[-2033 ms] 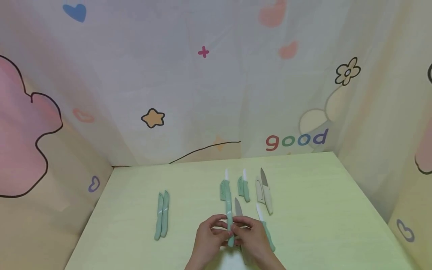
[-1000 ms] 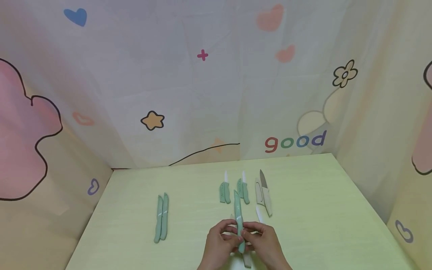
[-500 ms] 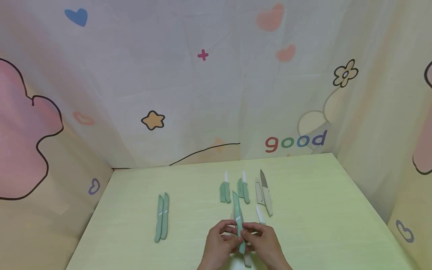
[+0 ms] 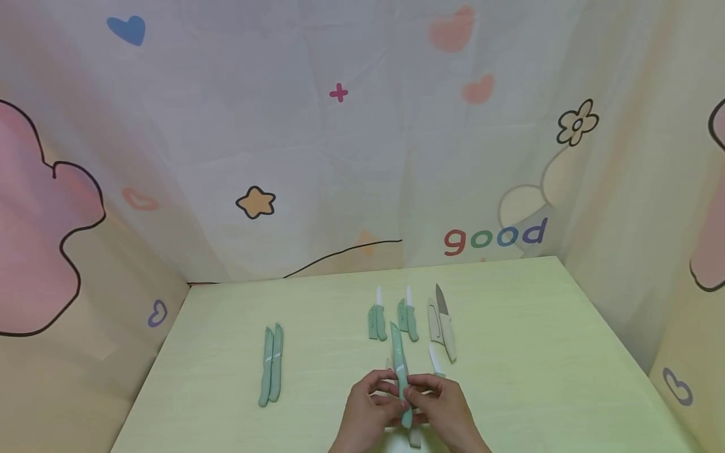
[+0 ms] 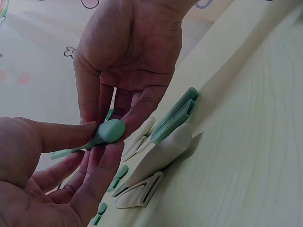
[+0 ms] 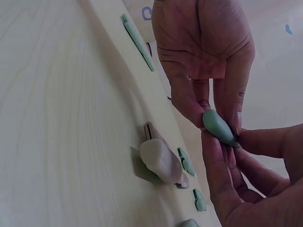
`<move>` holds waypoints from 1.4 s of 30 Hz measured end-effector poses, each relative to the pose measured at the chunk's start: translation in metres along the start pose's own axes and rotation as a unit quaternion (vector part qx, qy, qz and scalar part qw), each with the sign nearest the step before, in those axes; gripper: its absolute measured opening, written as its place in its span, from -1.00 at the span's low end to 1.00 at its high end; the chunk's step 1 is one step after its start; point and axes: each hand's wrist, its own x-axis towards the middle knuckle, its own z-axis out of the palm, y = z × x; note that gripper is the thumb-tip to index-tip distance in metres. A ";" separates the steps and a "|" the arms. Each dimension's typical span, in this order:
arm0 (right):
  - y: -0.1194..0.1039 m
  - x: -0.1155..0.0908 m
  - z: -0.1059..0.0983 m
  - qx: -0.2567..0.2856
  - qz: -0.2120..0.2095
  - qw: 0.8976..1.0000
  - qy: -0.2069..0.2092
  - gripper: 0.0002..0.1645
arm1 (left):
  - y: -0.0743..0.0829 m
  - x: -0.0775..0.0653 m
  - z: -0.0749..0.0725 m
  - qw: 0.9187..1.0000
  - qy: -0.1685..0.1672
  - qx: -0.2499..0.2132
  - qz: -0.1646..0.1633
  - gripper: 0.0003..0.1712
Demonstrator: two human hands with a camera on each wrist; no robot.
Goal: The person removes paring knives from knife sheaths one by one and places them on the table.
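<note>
Both hands hold one slim green sheathed knife at its handle, tip pointing away from me. My left hand pinches the handle from the left between thumb and fingers. From the other side my right hand grips it the same way. The rounded handle end faces the camera in the left wrist view. Below the hands a cream knife lies on the table beside its cream sheath; the head view shows them mostly hidden. A green knife with a white blade is partly covered by my right hand.
Two green sheathed knives lie side by side on the left of the pale table. Farther back are two small green knives with sheaths beside them, and a cream knife with its sheath. A printed curtain closes the back.
Since two seconds ago both hands have moved slightly right and nearer to me with the sheathed knife, uncovering the small green knife behind. Over the last second they hardly move.
</note>
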 end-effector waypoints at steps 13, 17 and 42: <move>-0.001 -0.004 -0.003 -0.004 -0.009 1.000 -0.005 -0.59 | 0.010 0.011 -0.011 0.997 0.006 0.078 0.029 -0.49; -0.002 -0.006 -0.003 -0.016 -0.009 1.000 0.000 -0.59 | 0.016 0.018 -0.015 0.997 0.016 0.071 0.038 -0.53; 0.005 -0.008 -0.008 -0.028 -0.001 0.999 -0.027 -0.59 | 0.036 0.054 -0.015 0.997 -0.012 0.042 0.070 -0.43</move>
